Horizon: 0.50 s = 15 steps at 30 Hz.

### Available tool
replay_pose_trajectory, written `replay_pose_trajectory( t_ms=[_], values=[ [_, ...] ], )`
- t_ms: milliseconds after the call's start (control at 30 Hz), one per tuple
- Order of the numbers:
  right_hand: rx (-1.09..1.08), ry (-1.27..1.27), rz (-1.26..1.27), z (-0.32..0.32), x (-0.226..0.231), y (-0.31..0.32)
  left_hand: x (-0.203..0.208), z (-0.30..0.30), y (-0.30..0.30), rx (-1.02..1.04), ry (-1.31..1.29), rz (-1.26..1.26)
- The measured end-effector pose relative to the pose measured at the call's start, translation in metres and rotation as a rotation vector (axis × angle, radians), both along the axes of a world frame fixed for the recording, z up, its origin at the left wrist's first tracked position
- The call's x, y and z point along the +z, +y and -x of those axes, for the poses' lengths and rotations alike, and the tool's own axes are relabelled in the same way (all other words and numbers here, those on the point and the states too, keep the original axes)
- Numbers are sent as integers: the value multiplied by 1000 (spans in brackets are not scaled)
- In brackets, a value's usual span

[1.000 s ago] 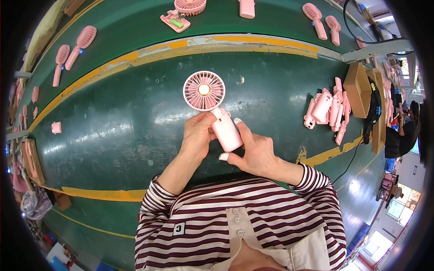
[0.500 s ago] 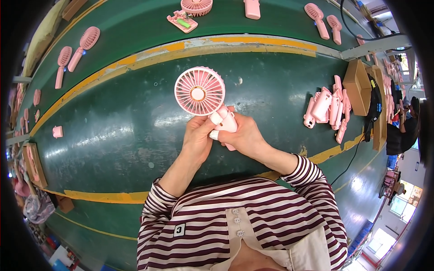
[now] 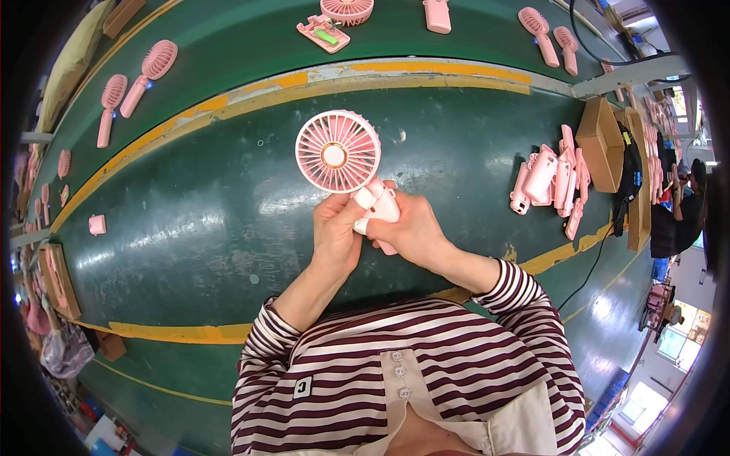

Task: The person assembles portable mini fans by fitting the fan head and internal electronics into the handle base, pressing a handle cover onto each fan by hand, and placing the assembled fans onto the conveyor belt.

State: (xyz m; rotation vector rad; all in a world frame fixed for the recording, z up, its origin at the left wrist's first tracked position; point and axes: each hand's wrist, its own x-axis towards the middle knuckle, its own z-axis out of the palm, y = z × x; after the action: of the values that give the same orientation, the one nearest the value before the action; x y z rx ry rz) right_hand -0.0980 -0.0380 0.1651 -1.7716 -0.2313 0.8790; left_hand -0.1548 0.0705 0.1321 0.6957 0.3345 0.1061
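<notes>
Over the green worktop (image 3: 190,262), a pink handheld fan (image 3: 338,152) is held in both hands. The left grip (image 3: 337,232) is closed on the fan near its neck, white-covered thumb just below the head; the right grip (image 3: 418,228) is wrapped around the handle. The round head faces the camera, with radial slats around a pale hub ringed in copper colour. The handle is smooth and rounded, plastic in appearance. A rectangular white patch (image 3: 303,387) with a dark mark sits on the striped shirt (image 3: 471,372). At right, pink casings (image 3: 541,176) lie piled near a cardboard box (image 3: 598,148).
</notes>
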Motion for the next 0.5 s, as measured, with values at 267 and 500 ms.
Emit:
replay_pose_trajectory(
  t_ms=[267,500],
  values=[
    [-31,257,-120,-19,-6,2,-4,-14,5,-9,138,-34],
    [-26,213,-204,-22,-12,6,-3,-18,11,-20,68,-182]
  ],
)
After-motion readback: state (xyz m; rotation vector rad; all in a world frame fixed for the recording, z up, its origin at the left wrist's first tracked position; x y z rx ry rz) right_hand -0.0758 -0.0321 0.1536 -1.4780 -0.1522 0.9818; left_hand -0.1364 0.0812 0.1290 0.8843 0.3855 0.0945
